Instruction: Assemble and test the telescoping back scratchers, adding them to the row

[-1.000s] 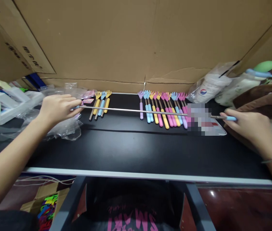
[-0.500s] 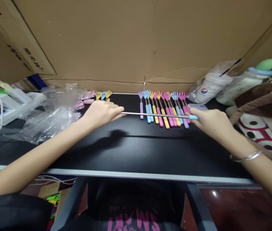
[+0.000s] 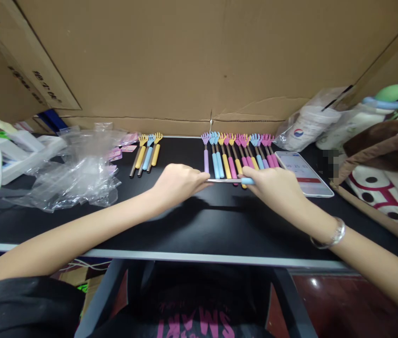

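Both hands, left hand (image 3: 179, 185) and right hand (image 3: 272, 185), are gripping a blue-ended rod (image 3: 227, 180) with curled fingers, holding it above the table (image 3: 199, 241), before the scratcher row (image 3: 232, 165). Probably working its length; next push is calling for aligned ends.

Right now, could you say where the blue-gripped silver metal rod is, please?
In the head view, the silver rod is right of centre, between left hand and right hand, overlapping colourful clawed sticks.

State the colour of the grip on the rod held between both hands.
Light blue; the grip shows best in the head view, at the right hand.
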Available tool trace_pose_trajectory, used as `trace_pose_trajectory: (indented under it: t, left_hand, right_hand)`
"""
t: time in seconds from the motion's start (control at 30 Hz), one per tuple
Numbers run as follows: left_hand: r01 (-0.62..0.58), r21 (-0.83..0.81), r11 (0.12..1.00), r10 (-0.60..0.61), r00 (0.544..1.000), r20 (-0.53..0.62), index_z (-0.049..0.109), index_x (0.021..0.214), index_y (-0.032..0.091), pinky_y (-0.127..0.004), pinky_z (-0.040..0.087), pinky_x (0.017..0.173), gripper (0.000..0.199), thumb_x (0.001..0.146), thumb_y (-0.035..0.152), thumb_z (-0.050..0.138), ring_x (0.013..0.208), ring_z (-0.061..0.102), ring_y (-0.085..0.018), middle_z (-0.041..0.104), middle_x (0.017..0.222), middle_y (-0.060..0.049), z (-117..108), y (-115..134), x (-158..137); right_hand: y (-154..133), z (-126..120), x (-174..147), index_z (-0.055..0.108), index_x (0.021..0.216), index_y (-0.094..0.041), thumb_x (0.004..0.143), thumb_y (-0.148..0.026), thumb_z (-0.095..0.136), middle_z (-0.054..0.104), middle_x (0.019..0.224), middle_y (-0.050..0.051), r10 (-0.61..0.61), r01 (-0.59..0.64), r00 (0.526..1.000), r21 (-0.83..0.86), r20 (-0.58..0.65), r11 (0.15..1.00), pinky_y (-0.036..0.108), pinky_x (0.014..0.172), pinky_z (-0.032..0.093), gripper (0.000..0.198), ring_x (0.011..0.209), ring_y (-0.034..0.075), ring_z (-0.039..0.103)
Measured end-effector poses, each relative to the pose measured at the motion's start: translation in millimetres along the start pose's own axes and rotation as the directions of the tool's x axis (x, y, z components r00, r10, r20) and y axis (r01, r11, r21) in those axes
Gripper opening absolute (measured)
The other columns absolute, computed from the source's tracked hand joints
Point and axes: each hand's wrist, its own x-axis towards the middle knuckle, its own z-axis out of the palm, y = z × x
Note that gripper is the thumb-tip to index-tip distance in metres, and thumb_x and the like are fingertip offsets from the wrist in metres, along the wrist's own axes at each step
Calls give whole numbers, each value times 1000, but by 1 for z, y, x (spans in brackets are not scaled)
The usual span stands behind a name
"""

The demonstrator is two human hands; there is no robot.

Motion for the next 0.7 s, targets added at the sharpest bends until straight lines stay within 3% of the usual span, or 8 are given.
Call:
trace_pose_trajectory:
  t: [0.17, 0.47, 0.57, 0.7]
  left_hand:
    - [-6, -33, 999, 6, 1000, -7, 60, 73, 19, -26, 17, 45, 38, 94, 45, 40, 49, 57, -14, 61, 57, -1, -1, 9, 3]
    - [-59, 23, 998, 60, 998, -33, 59, 78, 18, -26, 16, 44, 29, 93, 37, 42, 52, 56, -14, 62, 60, -2, 0, 0, 4]
    - [-60, 77, 995, 63, 998, -30, 58, 76, 18, -26, 19, 45, 30, 93, 37, 41, 56, 57, -14, 61, 61, -2, -3, -14, -1]
    - [2, 176, 984, -2, 1000, -2, 57, 72, 19, -26, 21, 48, 35, 94, 39, 38, 62, 59, -15, 63, 64, -3, -10, -62, -27]
  right_hand:
    - [-20, -7, 4, 59, 93, -26, 90, -33, 40, 66, 66, 3, -52, 52, 999, 18, 5, 998, 24, 47, 13, 21, 56, 17, 58]
    - [-16, -2, 7, 61, 90, -23, 93, -40, 27, 66, 68, 4, -53, 53, 998, 13, -16, 998, 25, 48, 13, 38, 56, 15, 57]
    - [-1, 0, 3, 62, 91, -22, 93, -39, 26, 65, 66, 5, -15, 13, 999, -44, -47, 999, 24, 49, 13, 40, 55, 14, 54]
    - [55, 15, -10, 63, 83, -21, 88, -43, 35, 65, 67, 6, 157, -173, 981, -145, -112, 974, 24, 50, 12, 36, 54, 14, 49]
